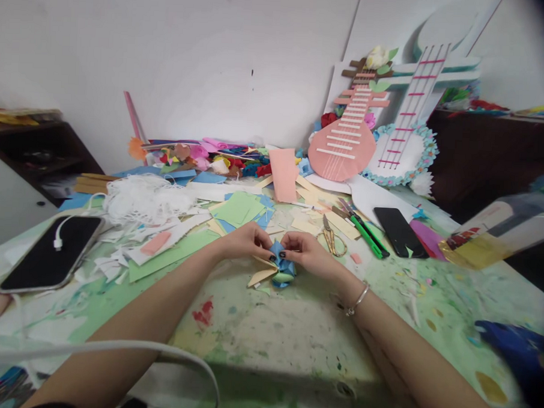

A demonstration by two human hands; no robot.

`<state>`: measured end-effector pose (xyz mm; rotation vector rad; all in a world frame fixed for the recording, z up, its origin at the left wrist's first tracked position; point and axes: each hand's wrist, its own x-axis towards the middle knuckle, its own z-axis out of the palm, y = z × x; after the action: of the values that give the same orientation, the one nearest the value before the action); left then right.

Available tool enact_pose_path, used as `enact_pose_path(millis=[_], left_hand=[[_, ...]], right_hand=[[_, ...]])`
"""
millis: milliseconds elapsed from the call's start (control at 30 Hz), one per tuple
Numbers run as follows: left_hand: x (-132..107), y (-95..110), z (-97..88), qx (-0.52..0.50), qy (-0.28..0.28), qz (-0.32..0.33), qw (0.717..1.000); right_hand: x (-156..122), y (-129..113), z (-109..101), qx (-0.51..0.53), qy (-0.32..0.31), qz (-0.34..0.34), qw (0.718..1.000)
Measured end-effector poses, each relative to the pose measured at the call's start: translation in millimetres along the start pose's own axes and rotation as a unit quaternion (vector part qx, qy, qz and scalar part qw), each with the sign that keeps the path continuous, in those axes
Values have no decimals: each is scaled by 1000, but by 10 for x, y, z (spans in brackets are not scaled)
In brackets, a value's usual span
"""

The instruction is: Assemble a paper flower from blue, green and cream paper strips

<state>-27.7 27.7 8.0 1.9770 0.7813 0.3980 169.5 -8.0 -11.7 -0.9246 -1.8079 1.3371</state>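
Note:
Between my two hands, just above the table, is a small blue paper flower (284, 267) with a green paper leaf (283, 278) on its lower side. My left hand (248, 242) pinches its upper left part with thumb and fingers. From the other side, my right hand (306, 251) pinches its upper right part, the two thumbs nearly meeting. A cream folded paper piece (263, 272) sticks out to the lower left of the flower, beneath my left fingers. Gold-handled scissors (329, 236) lie just beyond my right hand.
Green paper sheets (240, 208) and scraps cover the table's far half. At right lie a green utility knife (368, 235), a black phone (399, 232) and a bottle of yellow liquid (482, 237). A tablet (53, 251) and a white cable (157, 347) are at left. Paper lutes (344, 147) lean on the wall.

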Motion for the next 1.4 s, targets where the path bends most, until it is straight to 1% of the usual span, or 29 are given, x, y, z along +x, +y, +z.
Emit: enact_pose_path(millis=[67,167,267,400,467,700,800,900,1000,1100,1267,1333,1400], left_hand=[[-22,24,-18,-5,-15,4,1000],[-44,90,-25,10,-19,6,1000],[-42,120,-28,20,-21,8,1000],[-17,70,-24,14,-60,10,998],[-7,36,-8,12,-71,4,997],[-27,15,73,57,-11,5,998],[-37,9,100,58,15,-3,998],[-35,5,119,36,25,-17,999],[-23,18,131,15,22,-25,999],[-14,37,140,4,21,-24,999],[-7,36,169,-43,3,-28,999],[3,29,188,-79,7,-22,997],[17,31,208,-105,28,-18,994]], right_hand=[[-21,-20,-29,50,-40,20,998],[-44,-38,-44,82,-66,37,994],[-54,-33,-36,81,-70,38,994],[-58,-15,-17,72,-64,34,995],[-57,-12,-9,68,-61,37,995],[-40,-13,2,46,-33,39,998],[-34,-13,-10,47,-29,47,997],[-33,-21,-41,57,-51,55,996],[-43,-44,-83,68,-81,54,993],[-59,-74,-103,70,-97,46,992],[-65,-90,-52,69,-72,20,995],[-62,-87,-21,66,-40,5,997],[-61,-85,-1,49,3,-12,999]])
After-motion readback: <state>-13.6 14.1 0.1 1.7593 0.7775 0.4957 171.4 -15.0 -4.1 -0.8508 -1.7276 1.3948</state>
